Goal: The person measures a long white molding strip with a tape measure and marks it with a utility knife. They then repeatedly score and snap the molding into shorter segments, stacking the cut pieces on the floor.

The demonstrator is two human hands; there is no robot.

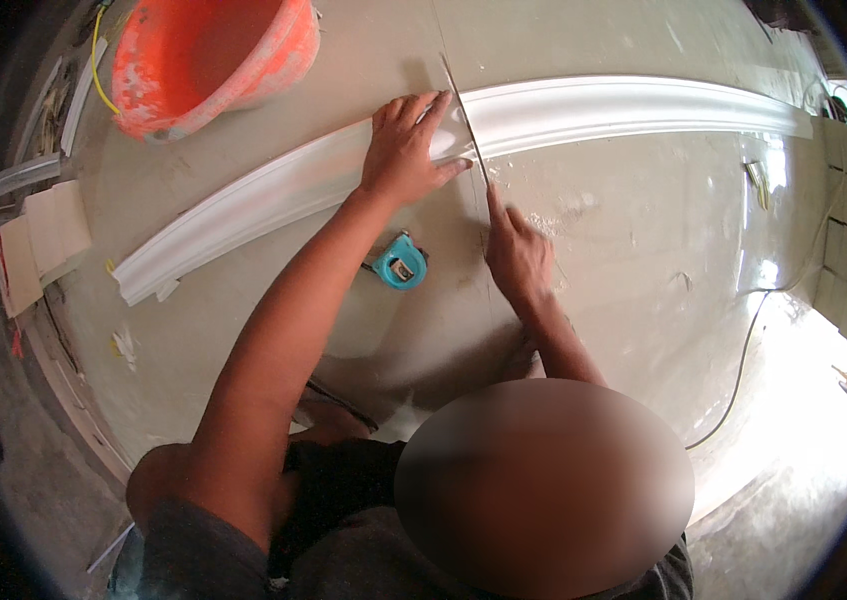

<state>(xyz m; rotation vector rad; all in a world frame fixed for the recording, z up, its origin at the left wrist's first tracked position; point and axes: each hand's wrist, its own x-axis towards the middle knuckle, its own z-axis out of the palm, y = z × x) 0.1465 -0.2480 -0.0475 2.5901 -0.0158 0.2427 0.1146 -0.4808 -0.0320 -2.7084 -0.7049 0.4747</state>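
A long white cornice moulding (pixel 633 100) lies across the smooth greenish-grey surface, running from the lower left to the upper right. My left hand (pixel 408 145) holds it down near the middle, fingers at its far edge and thumb toward the near side. In my right hand (pixel 520 250) is a thin-bladed saw (pixel 465 115), its blade crossing the moulding just right of my left hand. The fist hides the saw's grip. White crumbs (pixel 548 222) are scattered beside the blade. Below my left hand sits a blue tape measure (pixel 401 262), touched by neither hand.
An orange-red tub (pixel 213 60), smeared with white, stands at the upper left. Cardboard pieces (pixel 48 235) and white strips (pixel 13 185) lie at the left edge. Stacked boxes (pixel 843 230) and a cable (pixel 740 370) are at the right. Small scraps (pixel 758 185) lie near the boxes.
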